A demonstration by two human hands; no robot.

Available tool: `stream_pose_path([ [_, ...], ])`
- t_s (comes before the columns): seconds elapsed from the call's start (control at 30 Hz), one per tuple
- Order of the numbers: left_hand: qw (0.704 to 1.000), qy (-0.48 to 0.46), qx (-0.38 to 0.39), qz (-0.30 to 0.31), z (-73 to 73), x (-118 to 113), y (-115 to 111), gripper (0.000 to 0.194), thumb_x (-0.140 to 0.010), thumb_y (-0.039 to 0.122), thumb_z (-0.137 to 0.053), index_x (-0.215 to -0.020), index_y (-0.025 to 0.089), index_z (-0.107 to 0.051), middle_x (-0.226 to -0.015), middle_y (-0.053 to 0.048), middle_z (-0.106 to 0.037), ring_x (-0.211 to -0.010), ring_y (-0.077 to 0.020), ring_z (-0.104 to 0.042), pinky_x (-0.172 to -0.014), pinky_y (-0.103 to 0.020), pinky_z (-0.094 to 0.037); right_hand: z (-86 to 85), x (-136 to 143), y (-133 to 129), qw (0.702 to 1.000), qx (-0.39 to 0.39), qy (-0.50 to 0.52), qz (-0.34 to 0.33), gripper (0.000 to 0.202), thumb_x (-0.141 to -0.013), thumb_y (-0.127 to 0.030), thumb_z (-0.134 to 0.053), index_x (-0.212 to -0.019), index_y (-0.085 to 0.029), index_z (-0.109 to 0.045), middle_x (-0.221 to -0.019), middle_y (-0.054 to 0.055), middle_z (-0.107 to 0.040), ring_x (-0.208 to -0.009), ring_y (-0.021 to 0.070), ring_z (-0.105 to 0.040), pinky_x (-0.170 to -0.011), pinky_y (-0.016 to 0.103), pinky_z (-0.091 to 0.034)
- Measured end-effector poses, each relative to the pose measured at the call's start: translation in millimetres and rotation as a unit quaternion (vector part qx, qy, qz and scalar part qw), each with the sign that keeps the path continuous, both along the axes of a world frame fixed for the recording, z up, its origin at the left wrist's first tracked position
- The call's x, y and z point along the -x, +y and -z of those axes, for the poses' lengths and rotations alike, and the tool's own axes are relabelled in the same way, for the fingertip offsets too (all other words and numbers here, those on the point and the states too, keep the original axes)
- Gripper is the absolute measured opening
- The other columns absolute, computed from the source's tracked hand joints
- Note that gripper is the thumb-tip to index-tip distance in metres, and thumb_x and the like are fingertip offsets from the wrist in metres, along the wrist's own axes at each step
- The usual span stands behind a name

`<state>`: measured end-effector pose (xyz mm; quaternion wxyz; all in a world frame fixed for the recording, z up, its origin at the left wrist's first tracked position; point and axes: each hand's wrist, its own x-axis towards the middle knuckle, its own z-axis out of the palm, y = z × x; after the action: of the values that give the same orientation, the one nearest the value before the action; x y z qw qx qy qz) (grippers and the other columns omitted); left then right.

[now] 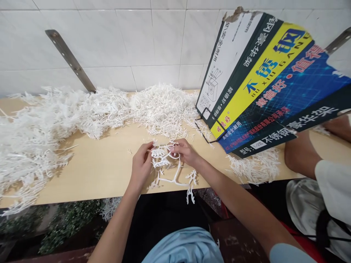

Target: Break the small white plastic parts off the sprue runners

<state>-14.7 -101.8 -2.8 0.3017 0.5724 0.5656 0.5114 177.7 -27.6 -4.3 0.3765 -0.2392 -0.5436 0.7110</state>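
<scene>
My left hand (142, 160) is closed, its fingers gripping the left side of a white plastic branch (174, 180) with thin forked twigs. On the other side my right hand (186, 151) pinches the same branch near its top, thumb bent over it. The lower twigs hang over the table's front edge, towards my lap. Just beyond my hands lies a heap of small white plastic twigs (167, 107). Exactly where the fingertips meet the branch is partly hidden by its twigs.
A large pile of white plastic branches (41, 135) covers the left of the wooden table (95, 168). To the right stands a printed cardboard box (255, 84), with more twigs (256, 168) by it. Another person's arm (300, 151) is at the far right. Tiled wall behind.
</scene>
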Motion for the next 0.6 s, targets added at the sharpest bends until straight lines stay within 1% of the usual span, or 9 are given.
stream_pose_path([
  [0.1,1.0,0.003,-0.013,0.013,-2.5,1.1,-1.6,0.025,-0.094,0.023,-0.054,-0.108,0.023,-0.076,-0.121,-0.008,-0.069,-0.112,-0.025,-0.064,-0.096,-0.036,-0.049,-2.0,0.5,-1.8,0.996,-0.06,-0.066,0.026,0.024,-0.08,-0.036,-0.077,-0.072,-0.014,-0.073,-0.066,0.001,-0.065,-0.061,0.0132,-0.056,-0.058,0.025,-0.041],
  [0.2,0.999,0.014,-0.037,0.005,-3.2,0.9,-3.3,0.017,-0.091,0.026,-0.061,-0.095,0.022,-0.077,-0.118,-0.008,-0.068,-0.112,-0.0258,-0.064,-0.095,-0.036,-0.05,-1.8,2.5,-2.7,0.992,-0.065,-0.101,0.037,0.026,-0.078,-0.04,-0.08,-0.082,-0.014,-0.078,-0.074,0.004,-0.072,-0.069,0.0172,-0.063,-0.064,0.027,-0.047],
  [0.27,0.999,0.009,-0.044,-0.013,-2.5,0.2,-4.5,0.013,-0.088,0.028,-0.067,-0.095,0.022,-0.076,-0.114,-0.007,-0.068,-0.108,-0.0253,-0.064,-0.093,-0.035,-0.05,-2.2,3.8,-2.9,0.99,-0.067,-0.114,0.04,0.028,-0.075,-0.04,-0.083,-0.085,-0.014,-0.078,-0.078,0.005,-0.073,-0.072,0.0187,-0.065,-0.065,0.028,-0.048],
  [0.3,0.999,-0.002,-0.041,-0.022,-1.8,-0.1,-5.2,0.014,-0.088,0.029,-0.068,-0.097,0.022,-0.075,-0.11,-0.006,-0.069,-0.105,-0.0246,-0.065,-0.091,-0.034,-0.05,-3.0,4.4,-3.1,0.989,-0.07,-0.121,0.04,0.028,-0.075,-0.039,-0.083,-0.086,-0.014,-0.078,-0.079,0.005,-0.073,-0.073,0.0189,-0.065,-0.065,0.028,-0.048],
  [0.37,0.998,-0.044,-0.024,-0.022,0.6,-0.3,-6.0,0.019,-0.091,0.034,-0.064,-0.103,0.022,-0.072,-0.104,-0.005,-0.071,-0.098,-0.0235,-0.066,-0.088,-0.034,-0.05,-5.5,5.2,-4.0,0.987,-0.078,-0.131,0.041,0.028,-0.075,-0.039,-0.082,-0.087,-0.014,-0.077,-0.08,0.005,-0.073,-0.074,0.0186,-0.065,-0.066,0.028,-0.048],
  [0.43,0.994,-0.11,-0.005,0.008,3.3,0.2,-6.0,0.03,-0.096,0.042,-0.053,-0.109,0.021,-0.071,-0.103,-0.007,-0.072,-0.096,-0.0241,-0.066,-0.086,-0.034,-0.051,-8.1,6.2,-5.5,0.986,-0.085,-0.138,0.049,0.028,-0.077,-0.039,-0.081,-0.087,-0.014,-0.076,-0.081,0.005,-0.072,-0.074,0.0182,-0.064,-0.066,0.028,-0.048],
  [0.5,0.987,-0.159,-0.002,0.04,5.0,1.0,-5.1,0.045,-0.1,0.052,-0.043,-0.114,0.019,-0.07,-0.107,-0.009,-0.073,-0.1,-0.026,-0.067,-0.087,-0.036,-0.052,-9.6,7.8,-7.4,0.982,-0.094,-0.152,0.066,0.028,-0.078,-0.04,-0.08,-0.087,-0.014,-0.075,-0.08,0.005,-0.071,-0.072,0.0175,-0.062,-0.065,0.027,-0.046],
  [0.53,0.986,-0.162,-0.002,0.048,5.2,1.3,-4.4,0.049,-0.099,0.056,-0.042,-0.115,0.019,-0.07,-0.109,-0.01,-0.073,-0.102,-0.0267,-0.067,-0.088,-0.036,-0.052,-9.8,8.7,-8.4,0.979,-0.102,-0.162,0.073,0.028,-0.078,-0.04,-0.079,-0.086,-0.014,-0.074,-0.079,0.004,-0.07,-0.07,0.017,-0.061,-0.064,0.027,-0.045],
  [0.6,0.992,-0.122,0.002,0.034,4.0,0.9,-3.1,0.048,-0.095,0.059,-0.053,-0.115,0.019,-0.07,-0.112,-0.01,-0.073,-0.105,-0.0269,-0.067,-0.091,-0.036,-0.052,-9.2,10.6,-9.8,0.971,-0.127,-0.185,0.079,0.026,-0.078,-0.038,-0.079,-0.083,-0.013,-0.073,-0.075,0.003,-0.067,-0.067,0.0155,-0.058,-0.061,0.026,-0.043],
])
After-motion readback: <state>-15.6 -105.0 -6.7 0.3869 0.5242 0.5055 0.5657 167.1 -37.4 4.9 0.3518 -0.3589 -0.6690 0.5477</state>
